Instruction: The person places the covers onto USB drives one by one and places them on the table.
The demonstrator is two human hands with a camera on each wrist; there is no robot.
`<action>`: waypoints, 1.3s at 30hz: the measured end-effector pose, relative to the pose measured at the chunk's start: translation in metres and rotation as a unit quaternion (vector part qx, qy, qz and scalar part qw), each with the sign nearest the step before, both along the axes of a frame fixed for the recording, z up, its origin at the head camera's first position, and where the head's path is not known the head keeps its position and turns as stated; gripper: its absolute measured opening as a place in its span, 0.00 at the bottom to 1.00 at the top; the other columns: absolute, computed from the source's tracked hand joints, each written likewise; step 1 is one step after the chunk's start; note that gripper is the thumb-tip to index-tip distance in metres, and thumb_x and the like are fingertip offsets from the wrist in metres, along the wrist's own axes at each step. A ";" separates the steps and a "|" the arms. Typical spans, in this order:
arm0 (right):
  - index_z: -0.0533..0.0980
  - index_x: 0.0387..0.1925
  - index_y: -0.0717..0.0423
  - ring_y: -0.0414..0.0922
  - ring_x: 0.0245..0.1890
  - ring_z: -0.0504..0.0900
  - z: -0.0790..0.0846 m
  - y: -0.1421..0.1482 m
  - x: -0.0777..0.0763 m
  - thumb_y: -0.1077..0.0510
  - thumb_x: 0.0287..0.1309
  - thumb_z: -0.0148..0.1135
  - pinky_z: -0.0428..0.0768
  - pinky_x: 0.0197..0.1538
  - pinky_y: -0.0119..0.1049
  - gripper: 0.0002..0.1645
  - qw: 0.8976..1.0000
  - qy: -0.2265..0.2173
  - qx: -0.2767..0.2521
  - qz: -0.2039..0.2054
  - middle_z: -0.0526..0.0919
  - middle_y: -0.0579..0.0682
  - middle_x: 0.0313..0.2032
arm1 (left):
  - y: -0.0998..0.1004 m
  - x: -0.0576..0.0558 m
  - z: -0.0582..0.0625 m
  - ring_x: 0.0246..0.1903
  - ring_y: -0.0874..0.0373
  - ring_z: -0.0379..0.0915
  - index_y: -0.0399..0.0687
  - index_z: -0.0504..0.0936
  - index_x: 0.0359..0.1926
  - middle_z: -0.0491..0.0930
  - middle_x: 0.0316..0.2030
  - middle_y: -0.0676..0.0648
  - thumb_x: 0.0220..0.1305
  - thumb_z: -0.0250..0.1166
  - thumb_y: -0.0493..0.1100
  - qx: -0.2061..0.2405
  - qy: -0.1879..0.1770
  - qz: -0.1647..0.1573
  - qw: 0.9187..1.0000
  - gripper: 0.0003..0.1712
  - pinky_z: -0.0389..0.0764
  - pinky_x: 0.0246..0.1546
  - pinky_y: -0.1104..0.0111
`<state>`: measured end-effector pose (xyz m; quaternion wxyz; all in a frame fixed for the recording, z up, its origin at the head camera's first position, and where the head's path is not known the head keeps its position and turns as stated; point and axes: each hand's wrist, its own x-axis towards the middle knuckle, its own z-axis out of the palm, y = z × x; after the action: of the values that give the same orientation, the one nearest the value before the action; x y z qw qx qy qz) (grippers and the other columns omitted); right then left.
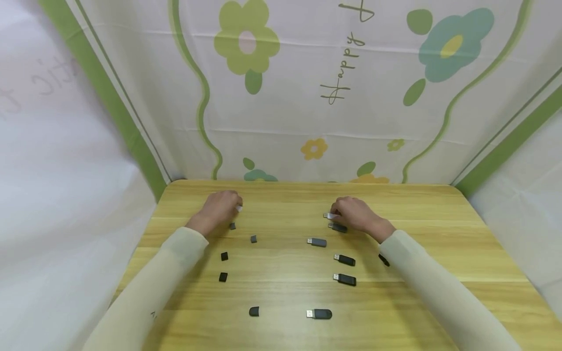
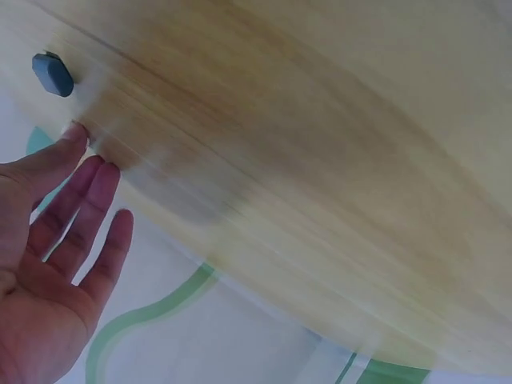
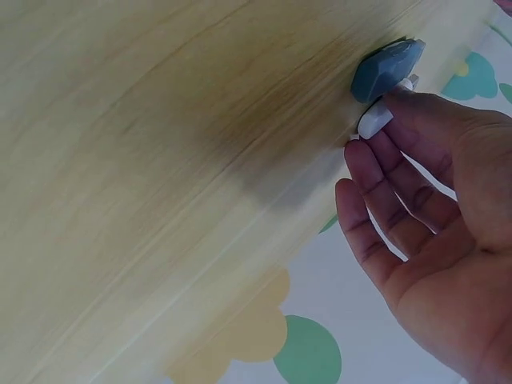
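In the head view my left hand (image 1: 221,206) is at the far left of the table, thumb and fingertips on a small white cap (image 1: 239,208). The left wrist view shows these fingertips close together over the wood, hiding most of the cap. Beside them lies a grey cap (image 2: 54,74). My right hand (image 1: 353,213) pinches a white USB stick (image 1: 330,215) between thumb and fingers, its metal plug pointing left. Its rounded white end (image 3: 375,120) shows in the right wrist view. Right next to it lies a dark grey USB stick (image 1: 338,227).
Nearer me on the right lie a grey USB stick (image 1: 317,242) and several black ones, such as one in front (image 1: 322,314). Their caps form a column at left, including a black cap (image 1: 254,311). A black object (image 1: 384,260) is partly under the right sleeve. A printed cloth (image 1: 281,107) hangs behind.
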<state>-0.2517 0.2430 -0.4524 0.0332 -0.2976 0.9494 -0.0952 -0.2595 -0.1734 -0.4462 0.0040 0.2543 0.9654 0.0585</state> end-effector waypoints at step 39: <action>0.87 0.36 0.54 0.39 0.29 0.75 0.007 -0.015 -0.003 0.60 0.66 0.73 0.79 0.36 0.39 0.02 0.999 0.003 -0.003 0.043 0.82 0.47 0.35 | 0.019 -0.008 0.006 0.26 0.59 0.70 0.48 0.87 0.26 0.85 0.28 0.52 0.66 0.71 0.34 0.017 -0.023 -0.006 1.000 0.11 0.75 0.32 0.65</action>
<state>-0.2548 0.2279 -0.4458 0.0334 -0.3381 0.9357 -0.0953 -0.2677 -0.1549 -0.4404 0.0225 0.2590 0.9622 0.0805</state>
